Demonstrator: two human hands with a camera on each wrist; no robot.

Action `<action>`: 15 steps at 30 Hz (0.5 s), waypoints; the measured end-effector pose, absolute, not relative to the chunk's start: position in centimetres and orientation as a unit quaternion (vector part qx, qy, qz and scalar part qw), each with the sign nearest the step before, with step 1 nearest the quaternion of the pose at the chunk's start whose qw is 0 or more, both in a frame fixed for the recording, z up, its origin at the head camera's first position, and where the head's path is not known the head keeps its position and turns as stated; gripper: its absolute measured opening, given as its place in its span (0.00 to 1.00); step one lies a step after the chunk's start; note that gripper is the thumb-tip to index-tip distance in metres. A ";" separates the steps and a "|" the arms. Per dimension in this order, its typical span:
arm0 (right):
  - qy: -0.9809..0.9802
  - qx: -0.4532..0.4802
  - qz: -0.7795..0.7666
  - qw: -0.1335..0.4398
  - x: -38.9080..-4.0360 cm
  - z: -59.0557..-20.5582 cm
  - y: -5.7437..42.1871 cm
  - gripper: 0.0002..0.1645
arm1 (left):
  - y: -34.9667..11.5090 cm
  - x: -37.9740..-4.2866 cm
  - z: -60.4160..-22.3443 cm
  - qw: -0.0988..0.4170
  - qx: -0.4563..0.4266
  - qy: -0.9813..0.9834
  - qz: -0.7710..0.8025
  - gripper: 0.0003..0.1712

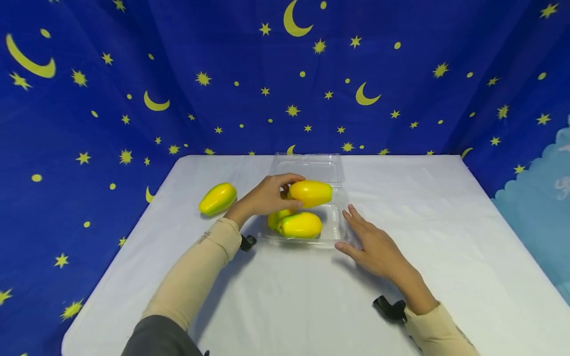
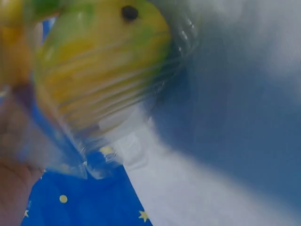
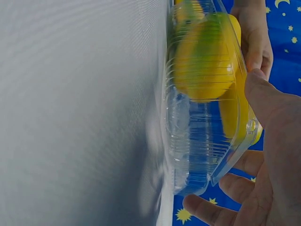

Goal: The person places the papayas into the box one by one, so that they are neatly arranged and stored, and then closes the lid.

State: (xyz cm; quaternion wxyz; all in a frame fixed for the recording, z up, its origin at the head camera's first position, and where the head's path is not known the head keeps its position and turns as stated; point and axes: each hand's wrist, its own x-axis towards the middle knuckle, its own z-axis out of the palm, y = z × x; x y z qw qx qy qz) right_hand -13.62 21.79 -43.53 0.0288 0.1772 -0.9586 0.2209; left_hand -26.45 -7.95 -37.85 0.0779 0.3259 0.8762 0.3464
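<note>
Over an open clear plastic clamshell box [image 1: 331, 222], my left hand [image 1: 265, 194] grips a yellow papaya [image 1: 312, 193] by its left end, between thumb and fingers. Beneath it, inside the box, lie a yellow papaya [image 1: 303, 225] at the front and another [image 1: 277, 218] partly hidden behind it. At the right side of the box is my right hand [image 1: 374, 248], fingers spread and holding nothing. The right wrist view has its thumb [image 3: 263, 94] and fingertips close around the box's rim. In the blurred left wrist view a papaya [image 2: 108, 61] shows through the ribbed box wall.
One more yellow-green papaya [image 1: 218, 199] lies on the white-covered table [image 1: 294, 301], left of the box. The transparent lid [image 1: 307, 169] is folded back toward the table's far edge. A blue curtain [image 1: 240, 54] with moons and stars hangs behind.
</note>
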 end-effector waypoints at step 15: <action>-0.960 0.173 0.219 0.025 -13.6 -43.5 21.7 0.52 | -6.8 -26.9 -39.1 0.069 0.323 0.893 0.305 0.38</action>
